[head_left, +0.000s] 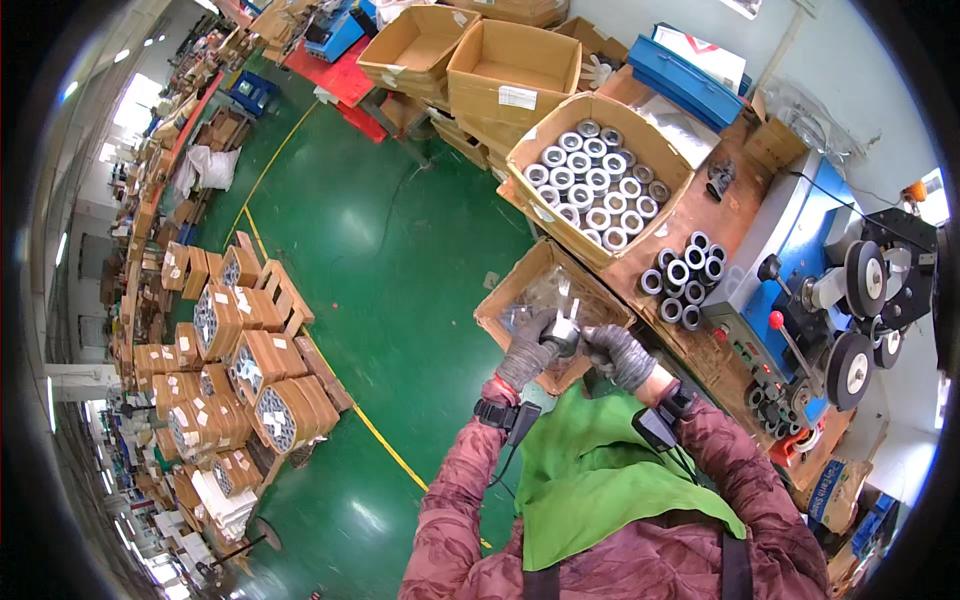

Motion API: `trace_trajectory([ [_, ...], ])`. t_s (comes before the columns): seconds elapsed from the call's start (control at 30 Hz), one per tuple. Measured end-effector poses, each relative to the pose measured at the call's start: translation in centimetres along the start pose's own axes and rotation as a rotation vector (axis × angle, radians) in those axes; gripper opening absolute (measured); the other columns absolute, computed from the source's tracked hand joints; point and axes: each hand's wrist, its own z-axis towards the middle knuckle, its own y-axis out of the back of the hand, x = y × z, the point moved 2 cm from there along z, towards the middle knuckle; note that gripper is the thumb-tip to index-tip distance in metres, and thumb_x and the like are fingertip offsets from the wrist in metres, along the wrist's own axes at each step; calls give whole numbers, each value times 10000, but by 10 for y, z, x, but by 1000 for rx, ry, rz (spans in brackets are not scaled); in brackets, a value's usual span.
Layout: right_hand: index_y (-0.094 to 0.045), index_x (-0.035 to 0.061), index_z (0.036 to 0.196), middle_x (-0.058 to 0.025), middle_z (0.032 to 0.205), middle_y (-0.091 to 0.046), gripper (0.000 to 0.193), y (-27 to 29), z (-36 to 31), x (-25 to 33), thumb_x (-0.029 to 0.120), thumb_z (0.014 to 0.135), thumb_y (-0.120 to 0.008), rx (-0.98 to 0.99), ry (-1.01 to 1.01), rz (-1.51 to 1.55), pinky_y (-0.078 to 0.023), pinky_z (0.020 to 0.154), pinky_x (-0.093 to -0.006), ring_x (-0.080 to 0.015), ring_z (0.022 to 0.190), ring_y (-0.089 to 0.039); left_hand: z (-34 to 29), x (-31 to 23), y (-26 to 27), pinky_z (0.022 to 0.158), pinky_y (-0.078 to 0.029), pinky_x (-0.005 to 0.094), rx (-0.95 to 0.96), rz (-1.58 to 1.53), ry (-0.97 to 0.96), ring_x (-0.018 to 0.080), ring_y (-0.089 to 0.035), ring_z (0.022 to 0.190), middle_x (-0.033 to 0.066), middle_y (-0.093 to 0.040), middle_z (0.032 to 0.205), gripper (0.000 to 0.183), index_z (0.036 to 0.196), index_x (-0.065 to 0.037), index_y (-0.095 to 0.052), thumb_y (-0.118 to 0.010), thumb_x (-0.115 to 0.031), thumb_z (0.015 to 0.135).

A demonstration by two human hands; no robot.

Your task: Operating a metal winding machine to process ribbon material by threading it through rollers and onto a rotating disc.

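Note:
My left hand point(527, 352), in a grey knit glove, grips a small grey ring-shaped part point(563, 333) with clear plastic wrap around it. My right hand point(618, 356), also gloved, pinches the same part from the right side. Both hands hover over a small cardboard box point(510, 295) lined with clear plastic at the workbench edge. Several dark ring parts point(685, 280) stand loose on the brown bench point(700, 210) just beyond the hands.
A larger cardboard box point(660, 150) holds several silver rings. A blue machine point(800, 300) with black wheels and red-knobbed levers sits to the right. Empty cartons point(500, 70) stand behind. Stacked boxes point(250, 370) of parts sit on the green floor point(400, 260) at left.

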Motion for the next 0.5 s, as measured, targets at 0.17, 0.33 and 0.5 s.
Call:
trace_trajectory([
  [0.17, -577, 68, 806, -23, 600, -540, 298, 3, -6, 38, 365, 809, -607, -50, 184, -148, -325, 399, -224, -74, 427, -406, 2, 43, 14, 868, -452, 304, -46, 252, -28, 195, -534, 1012, 85, -542, 1100, 591, 1210, -112, -455, -606, 45, 660],
  [0.33, -556, -24, 1038, -141, 871, -620, 633, 3, 19, 8, 435, 646, -748, -165, 519, -913, -473, 732, -319, -193, 797, -591, 2, 49, 16, 884, -442, 297, -54, -53, 104, 203, -514, 1061, 106, -511, 1165, 668, 1271, -91, -386, -623, 19, 655],
  [0.5, -567, -6, 1031, -134, 899, -632, 503, -20, 25, 6, 297, 674, -750, -169, 593, -931, -475, 728, -311, -165, 795, -602, 6, 36, 10, 927, -410, 300, -1, -53, 8, 212, -475, 1108, 122, -475, 1209, 708, 1293, -24, -356, -634, 4, 642],
])
